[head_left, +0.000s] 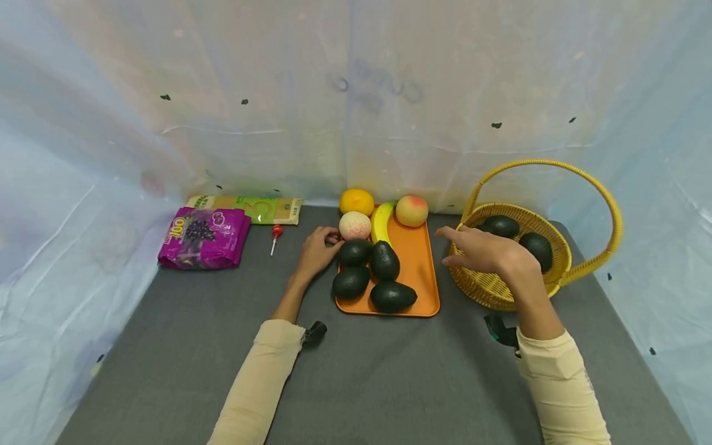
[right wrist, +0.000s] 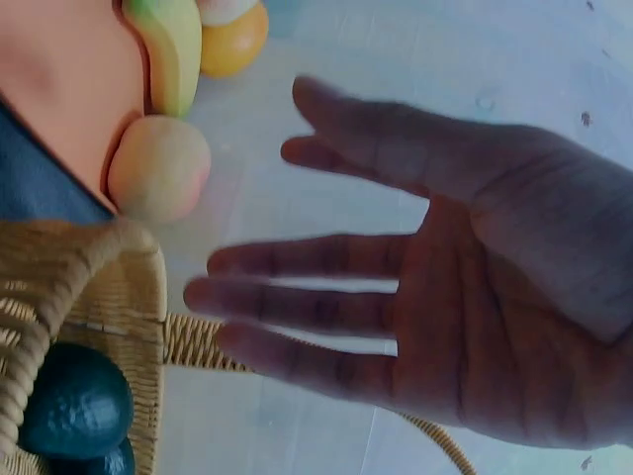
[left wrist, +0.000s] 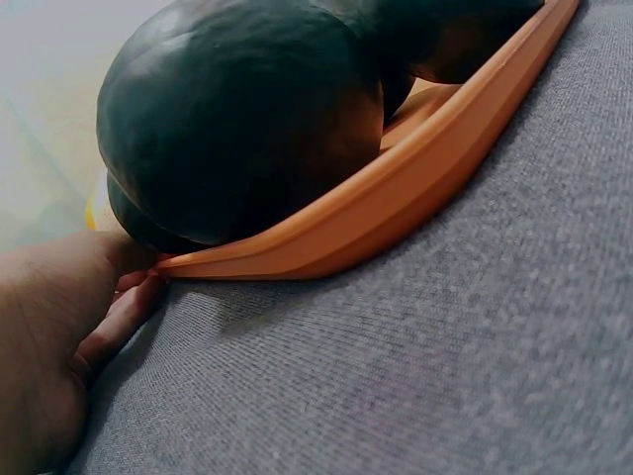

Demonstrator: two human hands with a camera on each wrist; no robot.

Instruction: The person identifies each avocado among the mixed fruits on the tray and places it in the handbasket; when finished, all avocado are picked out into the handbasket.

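Cream sleeves (head_left: 253,377) and black wrist cameras (head_left: 315,334) are worn.

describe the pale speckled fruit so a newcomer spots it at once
Find the orange tray on the dark grey table. Towards its far left corner, near the left hand, a round fruit sits between a yellow fruit and an avocado. Its whitish skin with pink speckles sets it apart from both.

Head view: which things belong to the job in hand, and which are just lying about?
Likely in the job:
orange tray, by the left hand
four avocados, banana, two peaches, yellow fruit
basket, by the right hand, holding two avocados

Apparently just lying about:
purple packet
green packet
red lollipop
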